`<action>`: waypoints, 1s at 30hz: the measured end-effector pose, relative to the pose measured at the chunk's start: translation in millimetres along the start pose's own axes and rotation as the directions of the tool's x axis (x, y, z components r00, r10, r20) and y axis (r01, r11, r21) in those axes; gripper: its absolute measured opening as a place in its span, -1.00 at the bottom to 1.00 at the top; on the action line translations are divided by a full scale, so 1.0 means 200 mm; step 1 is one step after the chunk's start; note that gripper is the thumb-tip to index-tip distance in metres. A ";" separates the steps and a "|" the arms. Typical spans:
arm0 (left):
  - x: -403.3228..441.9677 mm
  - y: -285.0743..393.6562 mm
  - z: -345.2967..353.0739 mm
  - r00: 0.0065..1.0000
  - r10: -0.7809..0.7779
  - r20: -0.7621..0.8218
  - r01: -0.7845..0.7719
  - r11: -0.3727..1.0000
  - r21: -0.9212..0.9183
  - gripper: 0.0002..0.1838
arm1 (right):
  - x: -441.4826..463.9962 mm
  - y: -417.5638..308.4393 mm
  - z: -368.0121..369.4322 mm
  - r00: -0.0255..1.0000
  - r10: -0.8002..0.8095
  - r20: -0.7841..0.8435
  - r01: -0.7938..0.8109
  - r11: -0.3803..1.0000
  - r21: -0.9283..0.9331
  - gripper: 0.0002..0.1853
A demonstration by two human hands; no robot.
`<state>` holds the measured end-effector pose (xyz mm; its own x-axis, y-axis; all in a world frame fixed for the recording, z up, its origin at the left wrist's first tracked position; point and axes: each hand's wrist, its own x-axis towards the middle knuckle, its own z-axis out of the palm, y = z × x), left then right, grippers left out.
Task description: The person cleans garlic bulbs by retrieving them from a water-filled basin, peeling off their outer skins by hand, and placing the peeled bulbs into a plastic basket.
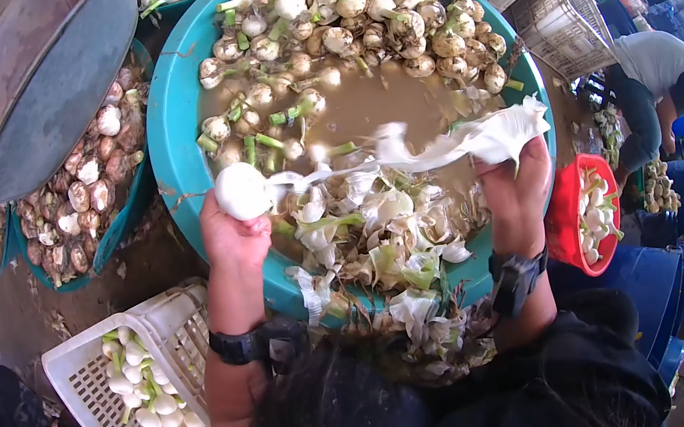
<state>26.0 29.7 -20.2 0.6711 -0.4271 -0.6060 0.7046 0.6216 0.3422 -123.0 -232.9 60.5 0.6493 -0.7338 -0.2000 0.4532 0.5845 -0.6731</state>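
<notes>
My left hand (234, 239) is closed around a smooth white garlic bulb (242, 192) above the left side of the teal tub. From the bulb's neck a long strip of white garlic skin (439, 149) stretches across the tub to my right hand (518, 185), whose fingers grip its wide, ragged end. Below the strip lies a heap of loose garlic skins (378, 217), some of it spilling over the near rim. Unpeeled, muddy garlic bulbs (383, 19) with cut green stems fill the far part of the teal tub (174, 142), partly in brown water.
At left stands a tub of brown, dirty bulbs (81, 201) beside a grey metal sheet (45, 90). White bulbs lie in a white basket (70, 359) at lower left and in a red basin (563, 223) at right. A person (658, 65) bends over beyond white crates (559, 27).
</notes>
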 end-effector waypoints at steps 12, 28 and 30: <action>-0.06 -0.01 0.04 0.988 -0.107 0.115 0.085 0.979 0.185 -0.68 | -0.17 0.64 0.18 0.606 0.033 0.794 0.725 0.388 -0.569 -0.53; -0.13 0.14 0.06 0.964 0.115 0.240 -0.254 0.663 0.704 -0.08 | 0.43 0.93 -0.12 0.655 0.730 0.196 0.551 -0.284 -0.785 -0.66; -0.08 0.02 0.08 0.991 0.120 0.060 -0.103 0.392 0.914 -0.18 | 0.27 0.83 -0.05 0.782 0.575 0.241 0.291 0.006 -0.957 -0.67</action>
<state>20.9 28.4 2.6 0.7633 -0.3884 -0.5162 0.4180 -0.3123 0.8531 -19.9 -179.5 -68.8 0.9154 -0.1540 -0.3718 -0.3930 -0.5411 -0.7435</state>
